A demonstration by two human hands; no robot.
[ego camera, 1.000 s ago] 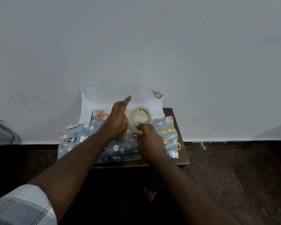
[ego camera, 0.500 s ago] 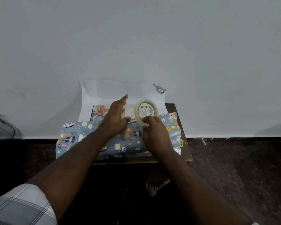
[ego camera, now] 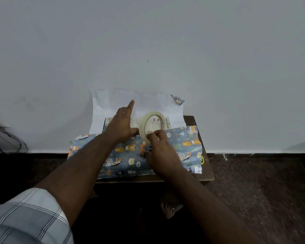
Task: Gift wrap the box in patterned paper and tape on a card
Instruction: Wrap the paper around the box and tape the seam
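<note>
Blue patterned paper (ego camera: 130,155), printed with cartoon animals, lies folded over the near side of a box (ego camera: 149,124) on a small wooden desk (ego camera: 208,173) set against a pale wall (ego camera: 148,41). The far half of the sheet (ego camera: 113,103) stands up against the wall, white side out, with one corner (ego camera: 177,99) curled to show its print. A person's left hand (ego camera: 121,125) presses down where the paper's edge meets the box, index finger stretched toward the wall, the other fingers flat; its grip holds nothing. The right hand (ego camera: 158,152) rests on the paper with fingers curled, its grip pinching the near rim of a roll of clear tape (ego camera: 152,125) that stands on edge atop the box, just beside the left hand. Part of the box top shows bare beyond the paper, its printed label visible through the roll's hole. A small yellow item (ego camera: 202,160), too small to identify, sits at the desk's right edge. A checked sleeve (ego camera: 28,217) fills the lower left, cables (ego camera: 5,140) lie by the wall at far left, and a bare foot (ego camera: 169,207) shows on the dark floor (ego camera: 262,191) under the desk.
</note>
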